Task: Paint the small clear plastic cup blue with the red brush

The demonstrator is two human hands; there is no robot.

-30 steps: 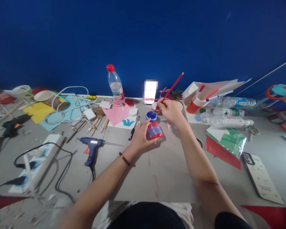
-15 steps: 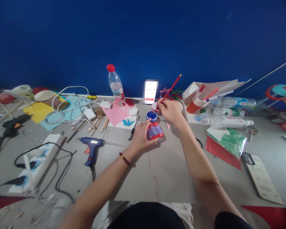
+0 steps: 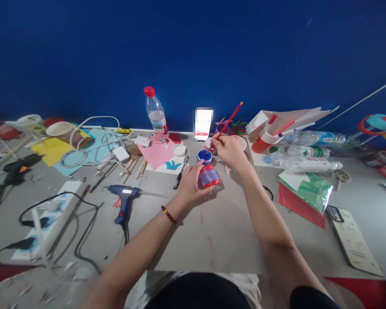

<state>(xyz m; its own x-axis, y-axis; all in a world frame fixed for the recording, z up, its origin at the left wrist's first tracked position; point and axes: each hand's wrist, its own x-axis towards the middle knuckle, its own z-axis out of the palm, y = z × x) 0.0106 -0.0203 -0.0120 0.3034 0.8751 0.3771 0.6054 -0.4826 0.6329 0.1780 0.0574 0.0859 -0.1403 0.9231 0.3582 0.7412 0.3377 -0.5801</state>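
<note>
My left hand [image 3: 193, 182] is wrapped around a small round piece painted red at its ends with a purple-blue band [image 3: 209, 177]; what it is made of I cannot tell. Just beyond it stands an open jar of blue paint [image 3: 204, 157]. My right hand [image 3: 228, 150] pinches a red paintbrush [image 3: 229, 122] that slants down, its tip inside the jar. Behind that jar, a second jar with pinkish contents [image 3: 209, 145] is partly covered by my right hand. A white lid [image 3: 179, 150] and a black marker [image 3: 180, 174] lie left of my left hand.
A blue glue gun [image 3: 125, 199] and a power strip [image 3: 51, 223] with cords lie at left. A bottle with a red cap [image 3: 156, 113] and a lit phone [image 3: 203, 124] stand at the back. Stacked orange cups [image 3: 263, 142], plastic bottles [image 3: 309, 164] and another phone [image 3: 354, 240] are on the right.
The paintbrush's upper end has tipped slightly left and down, its tip still in the blue paint. My left hand and the red and purple-blue piece have stayed in place.
</note>
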